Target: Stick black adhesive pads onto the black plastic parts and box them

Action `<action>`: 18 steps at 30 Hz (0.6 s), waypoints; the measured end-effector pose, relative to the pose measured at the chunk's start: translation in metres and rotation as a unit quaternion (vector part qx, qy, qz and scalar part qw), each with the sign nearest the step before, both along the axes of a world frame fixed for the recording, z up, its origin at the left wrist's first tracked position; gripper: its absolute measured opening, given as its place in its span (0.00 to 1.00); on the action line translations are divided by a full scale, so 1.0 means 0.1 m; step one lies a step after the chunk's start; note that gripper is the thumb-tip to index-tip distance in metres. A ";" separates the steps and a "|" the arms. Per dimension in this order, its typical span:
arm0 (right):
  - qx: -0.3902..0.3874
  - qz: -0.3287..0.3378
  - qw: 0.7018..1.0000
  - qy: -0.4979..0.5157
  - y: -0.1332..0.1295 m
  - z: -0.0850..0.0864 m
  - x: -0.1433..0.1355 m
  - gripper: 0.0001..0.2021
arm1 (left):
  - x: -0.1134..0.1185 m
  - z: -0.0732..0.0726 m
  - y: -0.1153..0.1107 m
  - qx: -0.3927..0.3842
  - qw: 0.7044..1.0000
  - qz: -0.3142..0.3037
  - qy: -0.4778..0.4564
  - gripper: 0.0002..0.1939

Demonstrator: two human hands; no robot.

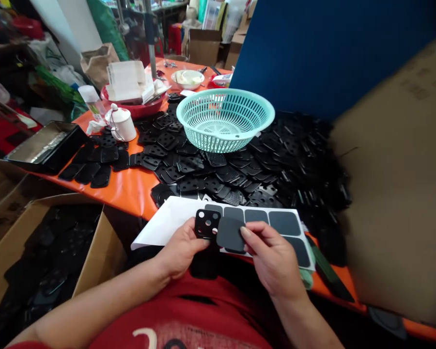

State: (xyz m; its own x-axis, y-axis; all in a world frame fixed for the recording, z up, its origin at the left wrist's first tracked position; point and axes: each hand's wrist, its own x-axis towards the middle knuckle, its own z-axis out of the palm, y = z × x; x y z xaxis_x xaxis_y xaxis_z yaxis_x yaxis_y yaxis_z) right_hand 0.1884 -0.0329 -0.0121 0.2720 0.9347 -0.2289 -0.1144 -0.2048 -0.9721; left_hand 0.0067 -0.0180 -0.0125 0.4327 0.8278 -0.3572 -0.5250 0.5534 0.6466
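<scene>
My left hand (pixel 183 246) is closed on a small black plate with round holes (pixel 208 224). Between the thumb and fingers of my right hand (pixel 271 252) is a dark grey rounded square pad (pixel 230 234), held by its right edge. The pad's left edge is right beside the plate; whether they touch is not clear. Beneath and behind both hands lies a white sheet (pixel 160 224) bearing several similar grey pads (pixel 284 223) in rows.
A pale green basket (pixel 225 118) stands on many black plates (pixel 189 165) heaped over the orange table (pixel 127 191). A white lidded cup (pixel 121 124) is at left. Cardboard boxes flank me: one with black pieces (pixel 90 254) at lower left, a tall one (pixel 399 194) at right.
</scene>
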 end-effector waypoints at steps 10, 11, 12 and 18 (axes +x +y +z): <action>-0.023 0.064 0.989 -0.128 0.03 -0.03 -0.05 0.16 | 0.08 -0.07 -0.07 0.026 0.996 -0.070 0.048 0.22; -0.026 0.065 0.990 -0.124 0.04 -0.03 -0.05 0.16 | 0.08 -0.06 -0.07 0.025 0.995 -0.076 0.056 0.21; -0.030 0.068 0.990 -0.121 0.04 -0.03 -0.05 0.16 | 0.08 -0.05 -0.06 0.025 0.994 -0.081 0.065 0.21; -0.051 0.083 0.990 -0.101 0.08 -0.04 -0.09 0.15 | 0.05 -0.01 -0.05 0.039 0.984 -0.117 0.130 0.20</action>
